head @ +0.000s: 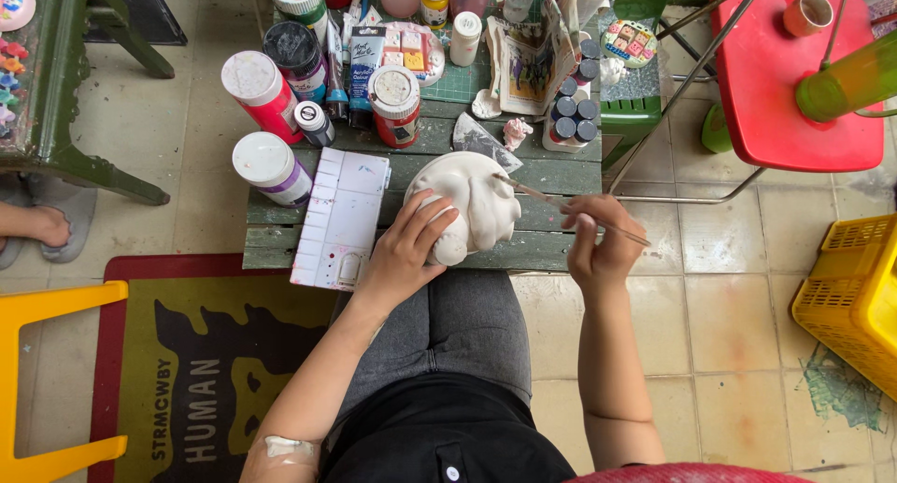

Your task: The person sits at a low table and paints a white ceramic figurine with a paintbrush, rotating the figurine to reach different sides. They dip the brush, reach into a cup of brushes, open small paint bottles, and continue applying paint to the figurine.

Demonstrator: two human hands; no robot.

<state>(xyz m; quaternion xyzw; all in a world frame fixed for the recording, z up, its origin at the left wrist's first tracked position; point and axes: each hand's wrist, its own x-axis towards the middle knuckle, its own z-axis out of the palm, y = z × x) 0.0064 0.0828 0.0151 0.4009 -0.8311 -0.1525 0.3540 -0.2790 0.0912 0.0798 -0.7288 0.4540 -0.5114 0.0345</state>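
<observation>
A white unpainted plaster figure (pixel 476 198) lies on the green slatted table (pixel 561 170) in front of me. My left hand (pixel 404 249) grips the figure's lower left side and steadies it. My right hand (pixel 603 240) holds a thin paintbrush (pixel 537 195), its tip touching the figure's upper right. A white rectangular palette (pixel 341 217) with small wells lies just left of the figure. My lap in grey trousers is below the table's edge.
Paint jars and tubes (pixel 318 72) crowd the table's back, with small bottles (pixel 572 109) at right. A red stool (pixel 794 81) stands right, a yellow crate (pixel 855 291) far right, a yellow chair (pixel 37 380) left. Another person's foot (pixel 37 226) shows at left.
</observation>
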